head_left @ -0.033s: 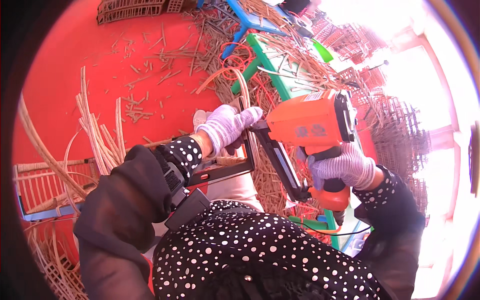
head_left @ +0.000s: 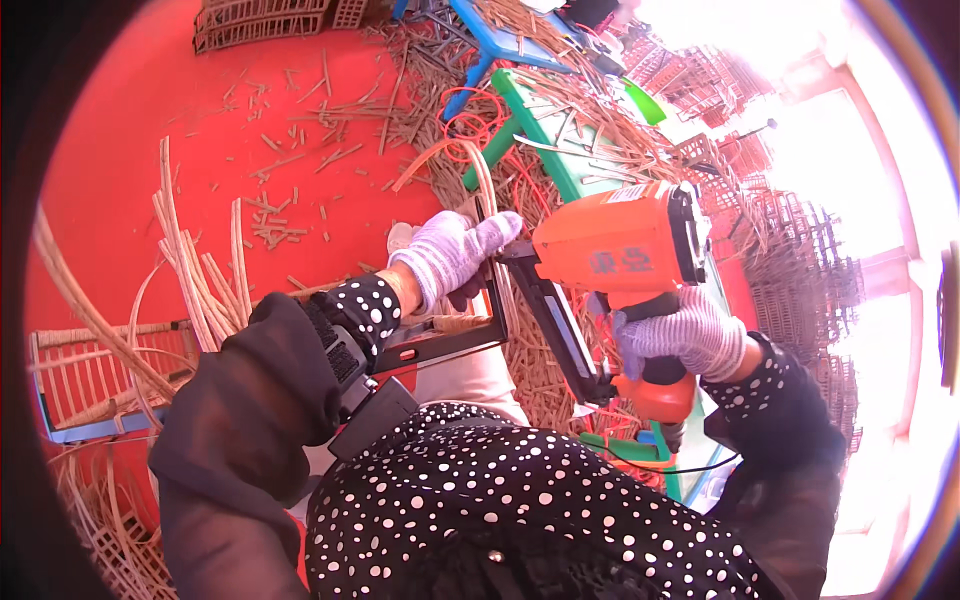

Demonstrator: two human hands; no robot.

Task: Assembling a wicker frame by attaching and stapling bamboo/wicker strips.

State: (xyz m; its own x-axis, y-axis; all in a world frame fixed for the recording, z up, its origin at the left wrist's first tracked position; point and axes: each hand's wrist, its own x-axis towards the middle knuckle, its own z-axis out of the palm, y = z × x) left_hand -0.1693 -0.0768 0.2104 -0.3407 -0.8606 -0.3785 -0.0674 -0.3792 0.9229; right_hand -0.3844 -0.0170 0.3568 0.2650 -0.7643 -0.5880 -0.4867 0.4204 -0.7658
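Observation:
My left hand [head_left: 450, 255], in a pale striped glove, is closed around bent rattan-like strips [head_left: 486, 178] at the corner of a dark frame [head_left: 450, 345]. The strips curve away beyond the fingers. In my right hand [head_left: 685, 335], also gloved, is the handle of an orange nail gun [head_left: 605, 240]. Its nose points left, close by my left thumb, and its black magazine [head_left: 565, 335] slants down toward my body. Whether the nose touches the strips, I cannot tell. The left fingertips are mostly hidden behind the frame.
Cut strips lie heaped on a green stool [head_left: 570, 150] and a blue stool [head_left: 490, 40]. An orange hose [head_left: 480, 115] coils beside them. Long upright strips [head_left: 185, 260] and a woven basket [head_left: 110, 370] stand at left. Scraps litter the red floor [head_left: 300, 90]. Stacked baskets [head_left: 795, 270] fill the right.

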